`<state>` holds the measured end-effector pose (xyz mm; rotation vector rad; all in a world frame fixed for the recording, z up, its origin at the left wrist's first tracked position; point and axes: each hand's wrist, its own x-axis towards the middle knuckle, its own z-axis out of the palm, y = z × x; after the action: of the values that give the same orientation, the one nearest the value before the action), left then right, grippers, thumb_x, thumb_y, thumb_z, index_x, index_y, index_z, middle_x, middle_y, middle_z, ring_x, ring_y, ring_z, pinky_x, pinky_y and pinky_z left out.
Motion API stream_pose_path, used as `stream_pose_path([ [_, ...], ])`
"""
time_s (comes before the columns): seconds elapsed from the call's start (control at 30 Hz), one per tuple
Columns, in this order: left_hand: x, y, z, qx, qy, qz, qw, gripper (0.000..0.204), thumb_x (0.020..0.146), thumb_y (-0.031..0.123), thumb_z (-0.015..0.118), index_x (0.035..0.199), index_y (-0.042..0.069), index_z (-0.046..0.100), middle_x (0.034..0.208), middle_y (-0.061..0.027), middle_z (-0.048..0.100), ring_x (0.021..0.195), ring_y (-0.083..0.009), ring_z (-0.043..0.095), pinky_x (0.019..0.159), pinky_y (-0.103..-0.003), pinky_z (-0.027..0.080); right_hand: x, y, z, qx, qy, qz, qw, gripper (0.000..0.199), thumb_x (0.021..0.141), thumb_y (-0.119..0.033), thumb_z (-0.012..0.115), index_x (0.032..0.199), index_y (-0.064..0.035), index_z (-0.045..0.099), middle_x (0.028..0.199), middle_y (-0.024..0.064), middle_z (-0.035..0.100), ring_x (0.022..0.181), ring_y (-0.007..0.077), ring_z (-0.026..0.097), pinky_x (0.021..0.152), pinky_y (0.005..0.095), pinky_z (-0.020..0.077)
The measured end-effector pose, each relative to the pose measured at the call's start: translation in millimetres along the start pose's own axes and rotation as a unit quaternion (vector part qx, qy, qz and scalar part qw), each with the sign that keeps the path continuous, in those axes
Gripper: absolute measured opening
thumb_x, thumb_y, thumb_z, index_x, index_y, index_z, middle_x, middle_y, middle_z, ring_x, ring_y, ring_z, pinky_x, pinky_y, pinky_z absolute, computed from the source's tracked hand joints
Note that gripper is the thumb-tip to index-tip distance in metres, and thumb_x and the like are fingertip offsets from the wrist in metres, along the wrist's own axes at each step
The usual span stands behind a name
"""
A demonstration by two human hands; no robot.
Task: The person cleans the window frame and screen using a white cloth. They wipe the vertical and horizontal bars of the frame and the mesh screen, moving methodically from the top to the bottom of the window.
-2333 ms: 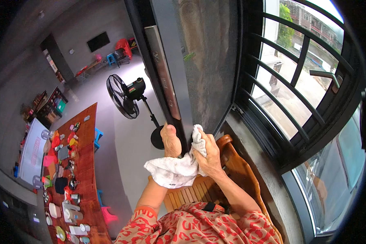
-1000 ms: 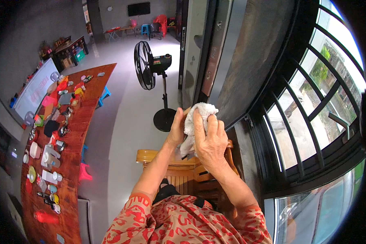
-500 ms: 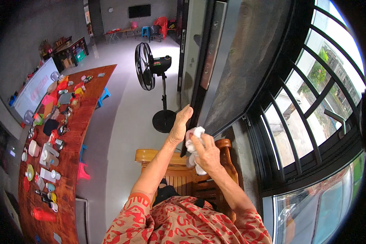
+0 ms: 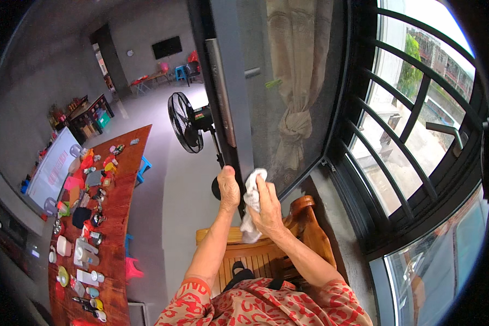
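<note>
Swung the sash (image 4: pixel 240 108) toward ten o'clock since half a second ago; now pinching the cloth (image 4: pixel 252 191) in the right hand (image 4: pixel 267 209) at six o'clock, left hand (image 4: pixel 229 187) along the edge, too hidden to judge its grip; could nip a hand if letting the sash swing

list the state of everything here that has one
White cloth, bunched in the closed right hand
Glass panel, swung open
Left hand, at the panel's edge, fingers partly hidden
Curtain, knotted
Standing fan, upright; running or not, unclear
Wall screen, dark
</note>
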<state>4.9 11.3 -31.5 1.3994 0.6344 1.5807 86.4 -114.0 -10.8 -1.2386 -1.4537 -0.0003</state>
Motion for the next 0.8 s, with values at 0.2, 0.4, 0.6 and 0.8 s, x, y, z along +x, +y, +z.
stream_pose_path([
  [0.2,32.2,-7.7,-6.1,-0.036,0.027,-0.008,0.999,0.061,0.091,0.069,0.039,0.069,0.014,0.029,0.069,0.0073,0.028,0.066,-0.0092,0.028,0.054,-0.031,0.023,22.0,0.4,-8.7,0.0,0.02,-0.054,0.998,0.067,0.069,0.005,0.067,0.133,-0.0005,0.046,0.109,0.0187,0.049,0.094,0.0358,0.054,0.08,0.0389,0.0465],
  [0.4,55.7,-26.5,-31.0,0.054,-0.025,0.044,0.997,0.059,0.101,0.055,0.029,0.067,0.008,0.039,0.07,0.0041,0.038,0.067,-0.0116,0.033,0.055,-0.034,0.032,101.1,-18.8,31.0,-0.075,0.119,-0.172,0.975,0.065,0.068,0.005,0.069,0.13,0.0002,0.05,0.112,0.018,0.051,0.095,0.033,0.053,0.078,0.038,0.0482],
  [0.6,91.2,-46.1,-55.6,-0.077,-0.054,-0.063,0.994,0.073,0.091,0.067,0.037,0.122,0.004,0.054,0.113,-0.0075,0.062,0.099,-0.0191,0.061,0.088,-0.034,0.05,69.6,21.3,66.4,-0.099,0.008,-0.121,0.988,0.066,0.066,0.006,0.066,0.13,0.0024,0.048,0.11,0.0176,0.05,0.09,0.0337,0.053,0.073,0.039,0.0495],
  [0.8,125.9,-39.5,-53.9,-0.149,-0.117,-0.115,0.975,0.08,0.085,0.076,0.038,0.121,0.006,0.054,0.107,-0.009,0.063,0.094,-0.0201,0.062,0.085,-0.038,0.052,47.1,55.7,87.5,-0.121,-0.084,-0.05,0.988,0.074,0.061,0.007,0.067,0.131,-0.0086,0.051,0.107,0.015,0.049,0.087,0.0333,0.052,0.07,0.0385,0.0503],
])
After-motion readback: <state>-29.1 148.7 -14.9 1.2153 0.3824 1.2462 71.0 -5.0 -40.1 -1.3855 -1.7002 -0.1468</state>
